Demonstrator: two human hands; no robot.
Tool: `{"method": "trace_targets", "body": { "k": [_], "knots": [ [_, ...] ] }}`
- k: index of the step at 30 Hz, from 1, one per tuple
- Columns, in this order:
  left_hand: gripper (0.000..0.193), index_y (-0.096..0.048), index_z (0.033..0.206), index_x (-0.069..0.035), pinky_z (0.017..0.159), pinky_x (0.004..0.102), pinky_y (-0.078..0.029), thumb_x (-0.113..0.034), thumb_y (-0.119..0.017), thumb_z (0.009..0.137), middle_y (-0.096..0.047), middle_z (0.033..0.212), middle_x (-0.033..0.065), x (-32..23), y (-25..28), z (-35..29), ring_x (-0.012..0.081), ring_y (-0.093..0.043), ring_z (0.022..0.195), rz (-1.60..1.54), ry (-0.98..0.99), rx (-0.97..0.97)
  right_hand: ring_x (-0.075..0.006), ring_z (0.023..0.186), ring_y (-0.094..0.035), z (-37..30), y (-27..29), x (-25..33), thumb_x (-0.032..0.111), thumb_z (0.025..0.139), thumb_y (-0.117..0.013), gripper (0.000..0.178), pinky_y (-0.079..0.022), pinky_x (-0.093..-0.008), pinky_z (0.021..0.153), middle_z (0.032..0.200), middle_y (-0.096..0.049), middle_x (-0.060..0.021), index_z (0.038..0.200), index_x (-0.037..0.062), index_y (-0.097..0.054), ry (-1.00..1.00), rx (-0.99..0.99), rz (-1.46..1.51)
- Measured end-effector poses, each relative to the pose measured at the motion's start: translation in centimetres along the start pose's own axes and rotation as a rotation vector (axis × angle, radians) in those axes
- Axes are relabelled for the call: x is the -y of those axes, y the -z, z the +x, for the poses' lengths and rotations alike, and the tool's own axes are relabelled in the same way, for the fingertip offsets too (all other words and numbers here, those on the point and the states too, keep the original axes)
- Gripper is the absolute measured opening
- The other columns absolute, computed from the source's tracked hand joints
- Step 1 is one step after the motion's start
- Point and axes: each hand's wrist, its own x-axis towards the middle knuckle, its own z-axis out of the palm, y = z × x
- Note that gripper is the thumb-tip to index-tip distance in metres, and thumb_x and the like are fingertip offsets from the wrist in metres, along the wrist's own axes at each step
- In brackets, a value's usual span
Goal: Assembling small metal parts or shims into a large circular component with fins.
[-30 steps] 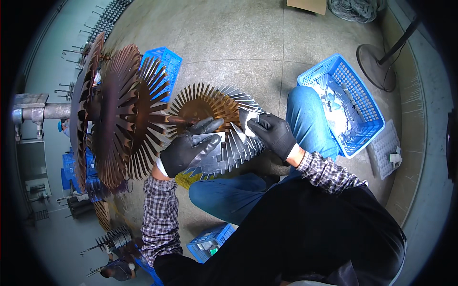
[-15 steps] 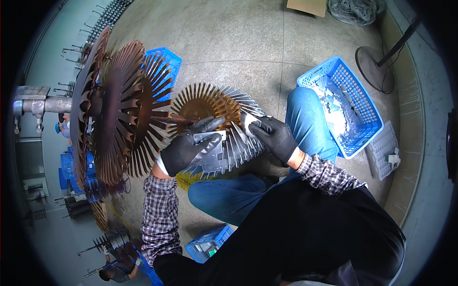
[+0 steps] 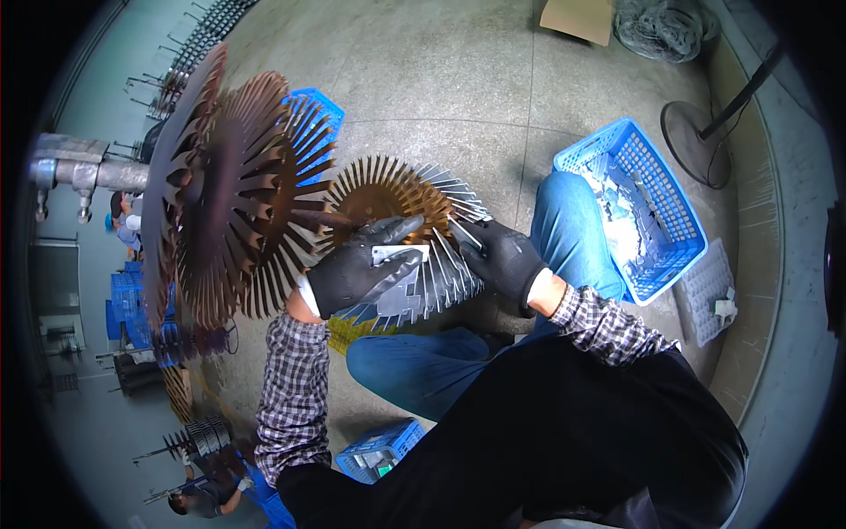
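Note:
A brown metal wheel with radial fins (image 3: 374, 199) stands in front of me, and thin silver metal plates (image 3: 451, 269) sit among the fins along its right and lower side. My left hand (image 3: 361, 275), in a black glove, is closed around a silver metal plate (image 3: 401, 254) beside the wheel's hub. At the wheel's right rim my right hand (image 3: 504, 258), also gloved, pinches another thin silver plate (image 3: 465, 234), seen nearly edge-on against the fins. The inner ends of the plates near my fingers are partly hidden.
More finned wheels (image 3: 233, 198) stand left on the same shaft. A blue crate (image 3: 674, 256) of metal pieces is at my right, near a grey tray (image 3: 705, 304) and a round stand base (image 3: 692, 145). A smaller blue crate (image 3: 388, 450) lies below; another person (image 3: 207, 498) works at lower left.
The plate in my right hand has turned from face-on to nearly edge-on at the wheel's rim. My left hand keeps its plate. The whole view has shifted slightly.

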Motion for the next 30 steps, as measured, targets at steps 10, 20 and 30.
{"method": "trace_targets", "body": {
  "k": [10,20,30],
  "knots": [
    [0.054,-0.061,0.146,-0.002,0.102,0.0426,-0.054,-0.030,-0.071,0.100,-0.067,0.138,0.0232,-2.7,0.7,2.5,0.0352,-0.068,0.120,0.033,0.199,0.086,-0.0365,0.079,-0.067,0.1,0.2,0.9,0.018,0.098,-0.065,0.039,-0.053,-0.0433,0.071,0.097,-0.070,-0.0202,0.135,0.0055,-0.067,0.114,-0.037,-0.063],
    [0.058,-0.061,0.144,0.000,0.084,0.0415,-0.060,-0.037,-0.071,0.100,-0.071,0.126,0.0278,-4.3,0.8,3.7,0.0375,-0.074,0.101,0.312,0.207,0.167,-0.0361,0.074,-0.065,0.3,0.8,2.0,0.017,0.100,-0.064,0.039,-0.052,-0.0429,0.067,0.090,-0.067,-0.0203,0.137,0.0043,-0.065,0.140,-0.040,-0.153],
    [0.060,-0.061,0.144,0.000,0.079,0.0409,-0.060,-0.041,-0.069,0.102,-0.072,0.126,0.0261,-4.8,1.7,4.0,0.0339,-0.075,0.093,0.173,0.261,0.235,-0.0376,0.074,-0.065,1.8,1.2,1.0,0.021,0.102,-0.062,0.036,-0.053,-0.0437,0.068,0.091,-0.067,-0.0214,0.132,0.0020,-0.066,0.252,0.073,-0.272]
  ]
}}
